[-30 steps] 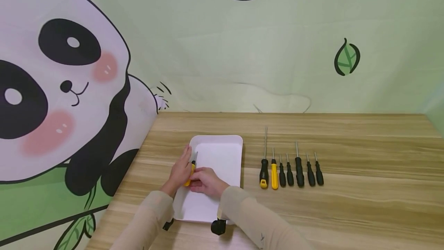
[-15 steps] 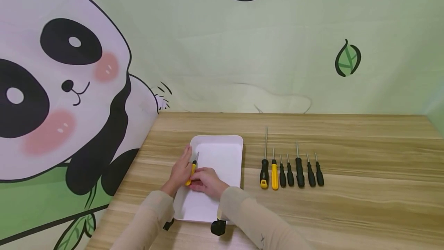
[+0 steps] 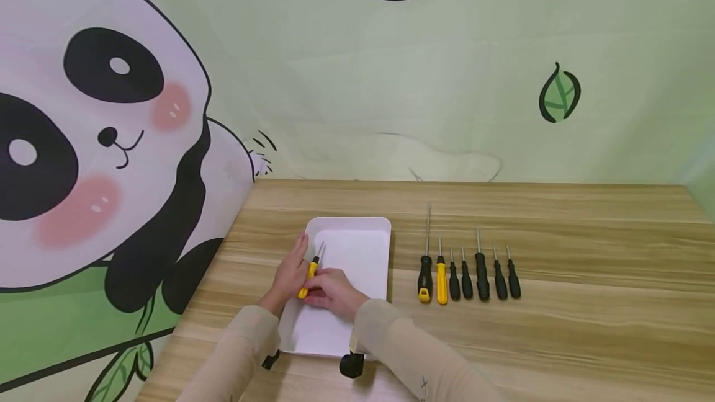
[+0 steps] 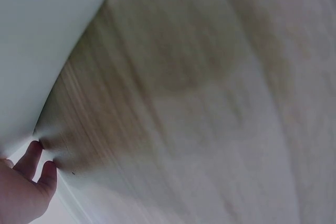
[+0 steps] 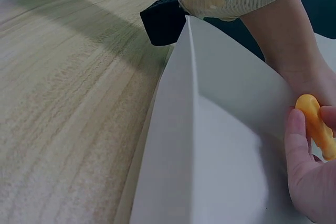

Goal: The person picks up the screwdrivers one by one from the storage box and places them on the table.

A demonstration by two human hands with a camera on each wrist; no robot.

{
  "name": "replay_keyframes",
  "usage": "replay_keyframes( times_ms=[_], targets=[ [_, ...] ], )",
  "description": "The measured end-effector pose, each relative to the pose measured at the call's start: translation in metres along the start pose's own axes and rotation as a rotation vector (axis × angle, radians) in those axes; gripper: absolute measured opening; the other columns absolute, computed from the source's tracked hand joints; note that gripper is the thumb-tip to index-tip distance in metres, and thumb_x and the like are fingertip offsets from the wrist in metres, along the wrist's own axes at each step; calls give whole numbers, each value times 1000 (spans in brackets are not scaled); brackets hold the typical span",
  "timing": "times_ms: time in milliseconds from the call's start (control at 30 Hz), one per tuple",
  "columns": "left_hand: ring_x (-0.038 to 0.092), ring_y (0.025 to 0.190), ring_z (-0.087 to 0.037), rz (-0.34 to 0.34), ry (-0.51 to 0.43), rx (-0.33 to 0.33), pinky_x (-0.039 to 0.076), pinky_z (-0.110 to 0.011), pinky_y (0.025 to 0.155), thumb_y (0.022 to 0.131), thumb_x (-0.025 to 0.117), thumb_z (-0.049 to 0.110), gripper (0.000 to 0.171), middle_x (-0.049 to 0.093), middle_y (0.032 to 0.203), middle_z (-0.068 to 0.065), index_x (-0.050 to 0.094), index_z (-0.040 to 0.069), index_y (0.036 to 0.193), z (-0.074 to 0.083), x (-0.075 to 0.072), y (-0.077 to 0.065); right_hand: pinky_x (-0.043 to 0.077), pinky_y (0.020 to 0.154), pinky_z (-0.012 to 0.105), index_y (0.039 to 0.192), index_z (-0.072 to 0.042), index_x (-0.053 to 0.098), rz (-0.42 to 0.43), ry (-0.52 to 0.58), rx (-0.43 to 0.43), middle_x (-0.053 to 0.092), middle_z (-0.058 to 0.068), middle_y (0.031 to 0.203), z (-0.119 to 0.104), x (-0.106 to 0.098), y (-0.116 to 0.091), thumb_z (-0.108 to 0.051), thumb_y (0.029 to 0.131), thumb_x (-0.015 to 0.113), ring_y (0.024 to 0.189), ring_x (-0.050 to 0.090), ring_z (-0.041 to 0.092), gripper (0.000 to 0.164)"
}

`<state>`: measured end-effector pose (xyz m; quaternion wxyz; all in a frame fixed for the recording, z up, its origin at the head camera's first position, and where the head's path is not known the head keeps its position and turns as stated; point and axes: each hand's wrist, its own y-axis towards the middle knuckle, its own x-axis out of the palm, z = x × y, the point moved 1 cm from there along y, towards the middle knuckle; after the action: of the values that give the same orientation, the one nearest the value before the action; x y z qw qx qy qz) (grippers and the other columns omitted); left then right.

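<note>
My right hand (image 3: 335,291) pinches the yellow handle of a screwdriver (image 3: 313,273) inside the white tray (image 3: 357,247). The screwdriver has a black collar and a thin metal shaft that points to the far side, leaning a little right. In the right wrist view the butt of the yellow handle (image 5: 311,109) shows between thumb and finger. My left hand (image 3: 289,273) holds the tray's left wall, just left of the screwdriver. Two of its fingertips show by the tray's edge in the left wrist view.
Right of the tray several screwdrivers lie in a row, shafts pointing away: a long black one with a yellow end (image 3: 426,278), a yellow one (image 3: 442,281), and black-handled ones (image 3: 483,278). The wooden table (image 3: 592,253) meets a panda-printed cloth (image 3: 447,67) at the back.
The screwdriver's shaft has swung slightly to the right, away from the tray's left wall, and more of its yellow handle shows. Both hands stay almost in place.
</note>
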<state>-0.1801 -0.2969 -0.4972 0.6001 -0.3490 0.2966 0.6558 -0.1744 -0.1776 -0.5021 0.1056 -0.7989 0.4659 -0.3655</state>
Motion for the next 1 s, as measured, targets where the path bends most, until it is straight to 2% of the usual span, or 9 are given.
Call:
replay_keyframes(
  times_ms=[267,500,800,1000],
  targets=[
    [20,134,-29,-2,-5,4,20,-46,107,87,34,7,55,15,148,-10,21,4,140,-1,-1,0,51,59,23,92,6,58,4,-15,-2,59,6,72,-1,3,-3,3,77,58,59,56,13,16],
    [20,134,-29,1,15,10,20,-46,106,86,33,6,55,16,148,-12,21,2,139,1,-1,-1,52,61,24,95,6,56,34,-25,-4,59,7,72,-3,2,-7,2,77,59,61,56,14,19],
    [26,131,-31,62,49,68,26,-47,103,85,31,4,53,22,145,-15,26,-1,137,1,1,-2,49,53,20,89,2,55,89,-53,-47,57,5,67,-10,-7,-8,3,75,59,56,54,12,14],
    [30,128,-33,93,51,107,28,-48,101,83,33,1,52,25,143,-18,29,-4,135,0,1,-3,49,54,21,95,4,53,119,-87,-67,58,6,71,-20,-15,-9,2,77,60,57,55,12,19]
  ],
)
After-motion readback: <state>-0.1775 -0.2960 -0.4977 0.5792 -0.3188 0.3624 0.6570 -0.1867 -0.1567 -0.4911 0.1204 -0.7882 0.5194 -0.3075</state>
